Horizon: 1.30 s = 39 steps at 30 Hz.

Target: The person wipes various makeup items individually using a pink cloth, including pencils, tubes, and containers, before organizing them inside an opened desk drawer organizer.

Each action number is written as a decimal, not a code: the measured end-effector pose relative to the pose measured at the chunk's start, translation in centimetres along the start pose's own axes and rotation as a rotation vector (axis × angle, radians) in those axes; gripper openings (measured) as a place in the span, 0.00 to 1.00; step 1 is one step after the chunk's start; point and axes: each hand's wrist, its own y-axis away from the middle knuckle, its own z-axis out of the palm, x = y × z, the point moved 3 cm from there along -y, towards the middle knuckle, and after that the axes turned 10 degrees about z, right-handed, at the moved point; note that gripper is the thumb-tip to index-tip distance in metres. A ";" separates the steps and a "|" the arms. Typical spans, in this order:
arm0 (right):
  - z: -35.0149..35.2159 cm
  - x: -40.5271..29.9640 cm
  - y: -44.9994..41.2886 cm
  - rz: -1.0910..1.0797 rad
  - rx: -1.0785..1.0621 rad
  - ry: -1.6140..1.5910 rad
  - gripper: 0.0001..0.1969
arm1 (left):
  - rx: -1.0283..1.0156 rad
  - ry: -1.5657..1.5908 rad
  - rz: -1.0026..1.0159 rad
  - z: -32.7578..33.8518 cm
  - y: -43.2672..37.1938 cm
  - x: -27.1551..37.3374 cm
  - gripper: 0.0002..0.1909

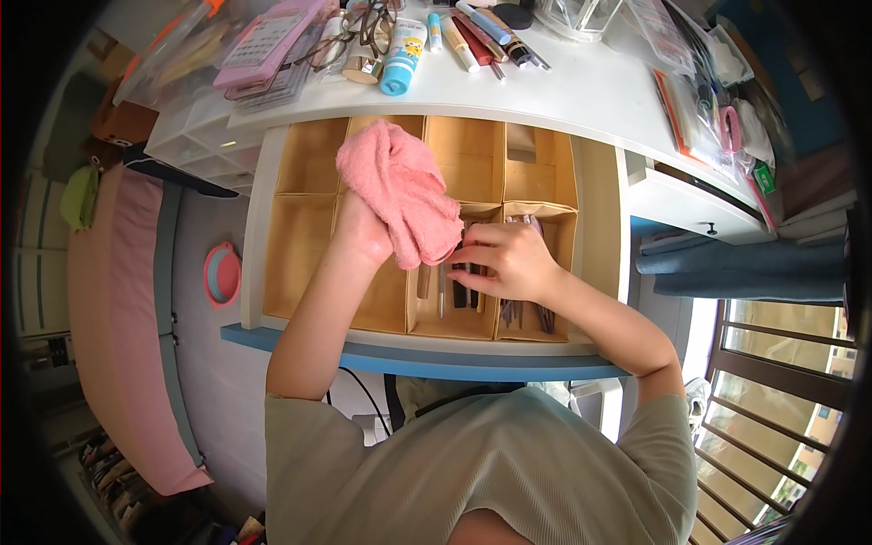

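Observation:
My left hand holds a pink cloth, which hides most of the fingers, above an open drawer. The drawer holds a tan divided organizer. My right hand is over its front compartments, fingers bent and spread beside the lower edge of the cloth; whether they touch or grip anything is unclear. Below those fingers several slim pen-like items lie in one front compartment. Thin dark sticks lie in the compartment to the right, partly under my wrist.
On the white desktop stand a blue and white tube, eyeglasses, a pink case and several cosmetic pens. A clear drawer unit is left of the drawer. A second drawer juts out at right.

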 end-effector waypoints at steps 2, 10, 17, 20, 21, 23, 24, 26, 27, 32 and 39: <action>-0.9 0.0 -0.1 0.065 0.085 -0.050 0.07 | 0.010 -0.007 -0.009 0.4 0.2 -0.2 0.11; -2.3 1.6 -0.6 0.339 0.215 -0.308 0.15 | -0.343 -0.407 0.291 3.1 1.0 -1.2 0.09; -3.1 1.7 -0.9 0.309 0.253 -0.337 0.07 | -0.269 0.077 0.048 3.1 0.4 -2.2 0.14; -3.7 2.2 -1.0 0.380 0.281 -0.436 0.07 | -0.569 0.147 -0.049 3.5 0.1 -2.1 0.14; -3.9 2.4 -1.0 0.377 0.279 -0.433 0.07 | -0.532 0.251 -0.103 3.8 0.5 -2.3 0.16; -4.3 2.8 -1.1 0.436 0.240 -0.469 0.08 | -0.496 0.357 -0.153 3.8 1.2 -2.7 0.18; -4.6 2.6 -1.3 0.424 0.249 -0.494 0.09 | -0.435 0.319 -0.133 3.5 1.6 -2.9 0.19; -5.2 2.9 -1.9 0.378 0.257 -0.410 0.09 | -0.425 0.211 -0.082 3.0 1.5 -3.1 0.20; -5.6 3.2 -2.1 0.343 0.269 -0.323 0.09 | -0.433 0.211 -0.084 3.3 1.5 -3.0 0.20; -7.5 5.8 -4.0 0.414 0.347 -0.309 0.10 | -0.425 0.189 -0.048 4.1 1.3 -2.3 0.18; -9.0 7.5 -8.9 0.407 0.381 0.249 0.07 | -0.271 0.229 -0.128 3.3 0.8 -3.4 0.19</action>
